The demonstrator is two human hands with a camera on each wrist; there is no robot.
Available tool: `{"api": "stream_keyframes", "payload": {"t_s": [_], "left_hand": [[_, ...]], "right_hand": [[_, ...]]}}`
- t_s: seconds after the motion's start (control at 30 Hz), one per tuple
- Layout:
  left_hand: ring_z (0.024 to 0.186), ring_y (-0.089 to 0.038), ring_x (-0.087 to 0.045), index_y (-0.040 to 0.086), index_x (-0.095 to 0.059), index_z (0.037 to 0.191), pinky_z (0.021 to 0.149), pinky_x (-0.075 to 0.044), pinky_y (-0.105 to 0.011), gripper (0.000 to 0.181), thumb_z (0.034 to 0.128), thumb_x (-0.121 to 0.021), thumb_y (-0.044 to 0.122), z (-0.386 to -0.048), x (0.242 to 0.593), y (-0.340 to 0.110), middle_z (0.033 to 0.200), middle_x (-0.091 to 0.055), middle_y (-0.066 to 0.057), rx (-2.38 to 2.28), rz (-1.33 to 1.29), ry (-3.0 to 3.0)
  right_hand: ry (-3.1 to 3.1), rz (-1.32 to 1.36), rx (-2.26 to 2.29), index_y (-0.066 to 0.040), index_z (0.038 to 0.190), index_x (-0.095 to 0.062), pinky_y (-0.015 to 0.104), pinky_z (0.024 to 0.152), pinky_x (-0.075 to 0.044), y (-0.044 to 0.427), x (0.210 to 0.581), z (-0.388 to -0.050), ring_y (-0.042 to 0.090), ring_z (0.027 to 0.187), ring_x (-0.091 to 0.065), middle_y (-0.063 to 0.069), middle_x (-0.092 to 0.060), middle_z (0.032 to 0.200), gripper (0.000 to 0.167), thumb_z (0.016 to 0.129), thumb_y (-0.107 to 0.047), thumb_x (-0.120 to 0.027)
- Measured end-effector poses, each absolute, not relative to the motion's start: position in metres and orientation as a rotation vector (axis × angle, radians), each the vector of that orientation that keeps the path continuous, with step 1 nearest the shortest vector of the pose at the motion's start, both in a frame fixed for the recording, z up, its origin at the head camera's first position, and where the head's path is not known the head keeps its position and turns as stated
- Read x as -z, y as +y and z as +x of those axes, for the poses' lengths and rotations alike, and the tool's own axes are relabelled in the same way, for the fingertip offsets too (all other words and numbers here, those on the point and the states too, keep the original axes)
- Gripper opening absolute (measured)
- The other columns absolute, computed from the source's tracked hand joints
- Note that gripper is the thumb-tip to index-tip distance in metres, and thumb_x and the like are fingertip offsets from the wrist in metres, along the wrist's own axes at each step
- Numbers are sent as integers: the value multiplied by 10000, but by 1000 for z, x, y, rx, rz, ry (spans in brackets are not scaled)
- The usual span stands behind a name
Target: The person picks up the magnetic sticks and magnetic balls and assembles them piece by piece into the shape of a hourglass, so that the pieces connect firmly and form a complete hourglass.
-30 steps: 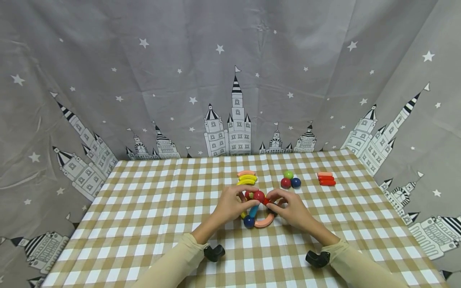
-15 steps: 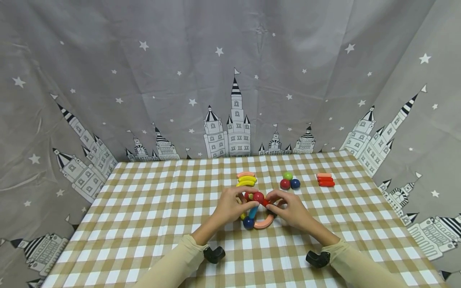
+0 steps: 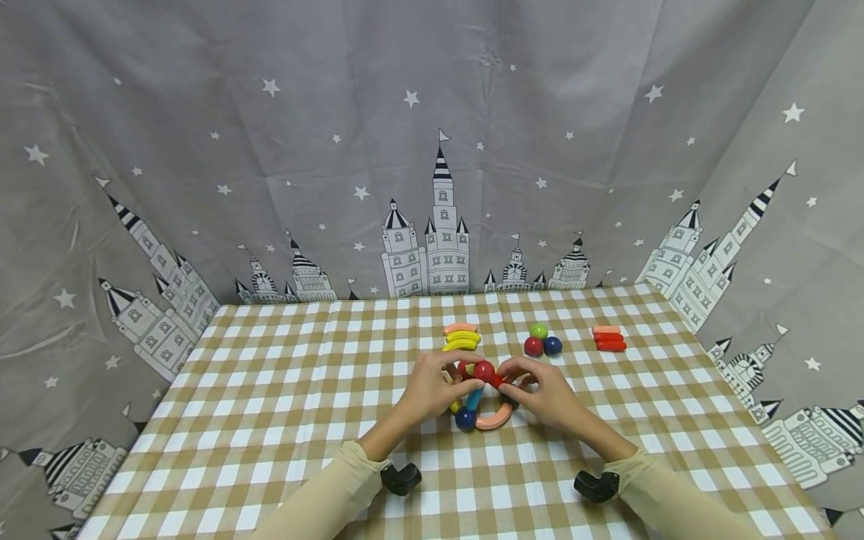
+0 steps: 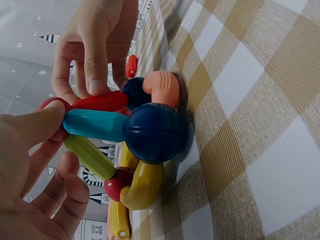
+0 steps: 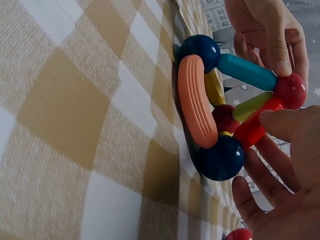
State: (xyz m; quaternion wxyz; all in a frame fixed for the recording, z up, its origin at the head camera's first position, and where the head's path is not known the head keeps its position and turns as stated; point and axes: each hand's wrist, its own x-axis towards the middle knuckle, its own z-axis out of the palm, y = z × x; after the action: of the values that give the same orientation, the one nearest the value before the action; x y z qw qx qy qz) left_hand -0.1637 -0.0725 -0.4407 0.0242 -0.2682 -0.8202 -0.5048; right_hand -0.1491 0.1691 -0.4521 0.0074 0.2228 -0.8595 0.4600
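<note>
A pyramid-like frame of balls and rods stands on the checked cloth. My left hand [image 3: 428,386] pinches the red ball [image 5: 292,91] at its top between thumb and finger. My right hand [image 3: 550,391] holds the straight red rod [image 5: 250,134], which runs from that ball down to a navy ball [image 5: 220,159]. A blue rod [image 4: 95,124] and a green rod [image 4: 90,157] also slope down from the top, to another navy ball [image 4: 155,132] and a lower red ball [image 4: 119,184]. Curved peach [image 5: 196,102] and yellow [image 4: 145,187] rods form the base.
Behind the frame lie curved yellow rods [image 3: 462,337] with a peach one [image 3: 460,328]. Green [image 3: 538,331], red [image 3: 533,346] and navy [image 3: 553,346] balls sit together farther right. Straight red rods [image 3: 610,342] and a peach one [image 3: 606,330] lie beyond them. A grey curtain [image 3: 304,150] hangs behind the table.
Both hands keep their hold on the frame with hardly any movement. The whole head view has shifted very slightly.
</note>
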Motion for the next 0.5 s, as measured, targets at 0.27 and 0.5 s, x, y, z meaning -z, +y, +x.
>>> {"api": "stream_keyframes", "payload": {"t_s": [0.27,0.5], "left_hand": [[663,-139,-598,107,-769,1187,478,-448,-213,354,855,-861,190,-163,441,-74,953,-746,-75,1628,-788,-2560],[689,-148,-599,103,-764,1204,472,-429,-210,380,855,-863,215,-162,439,-74,976,-741,-56,1667,-737,-2582]], "right_hand": [[-2687,664,-1357,-56,1188,-700,405,810,-595,187,443,-154,210,980,-696,37,-724,1134,296,910,-98,-791],[-2676,594,-1229,-25,1207,-687,404,792,-598,221,436,-163,320,999,-681,117,-720,1159,332,894,-48,-794]]}}
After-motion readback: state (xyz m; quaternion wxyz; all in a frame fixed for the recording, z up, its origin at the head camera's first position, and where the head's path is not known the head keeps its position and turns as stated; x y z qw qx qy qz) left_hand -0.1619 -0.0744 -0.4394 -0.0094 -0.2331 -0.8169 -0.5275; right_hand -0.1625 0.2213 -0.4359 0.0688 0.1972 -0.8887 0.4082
